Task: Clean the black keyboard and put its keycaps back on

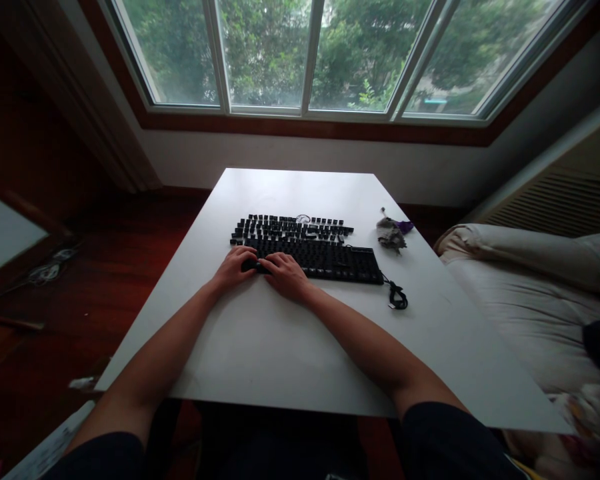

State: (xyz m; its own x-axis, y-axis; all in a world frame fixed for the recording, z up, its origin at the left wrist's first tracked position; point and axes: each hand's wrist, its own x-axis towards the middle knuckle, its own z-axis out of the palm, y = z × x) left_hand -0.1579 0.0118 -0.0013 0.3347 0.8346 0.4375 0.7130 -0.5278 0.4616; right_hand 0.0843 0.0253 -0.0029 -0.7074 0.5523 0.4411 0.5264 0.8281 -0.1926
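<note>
On the white rectangular desk (260,347), the left hand (235,267) and right hand (287,275) rest on the near left end of the black plastic keyboard (325,259), fingers curled over a small dark piece between them; whether either grip actually closes on it cannot be told. Rows of loose black keycaps (293,228) lie just behind the keyboard, a coiled black cable (397,295) sits at its right end, and a crumpled grey cloth (391,233) lies farther right.

No text, label, brand, number or sign can be read anywhere in the view. The keyboard (325,260) and the loose keycaps (293,228) laid out beyond it on the white table (280,347) are too small and dark for any legend to be made out.
</note>
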